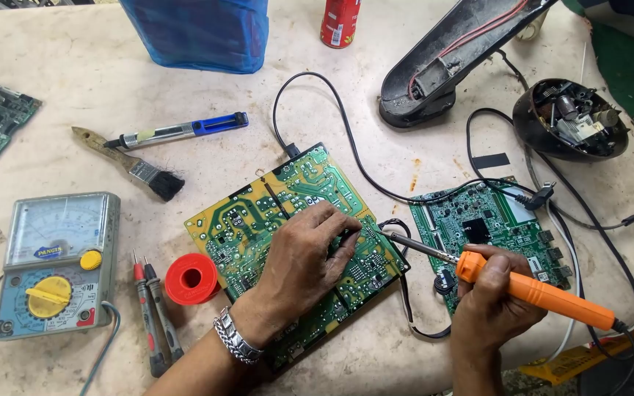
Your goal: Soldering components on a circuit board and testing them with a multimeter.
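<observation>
My left hand (304, 253) rests on a yellow-green circuit board (258, 209) lying solder side up in the middle of the bench, its fingertips pinched together near the board's right edge; what they pinch is too small to tell. My right hand (494, 297) grips an orange-handled soldering iron (544, 293). The iron's metal tip (394, 237) points left and nearly meets the left fingertips over the board. A metal bracelet sits on my left wrist.
A second green board (504, 231) lies right of the first. An analog multimeter (56, 264) with probes (157, 315), a red solder spool (191, 279), a brush (130, 165) and a desoldering pump (181, 132) lie left. Opened black housings (570, 121), cables and a blue bag (199, 33) sit behind.
</observation>
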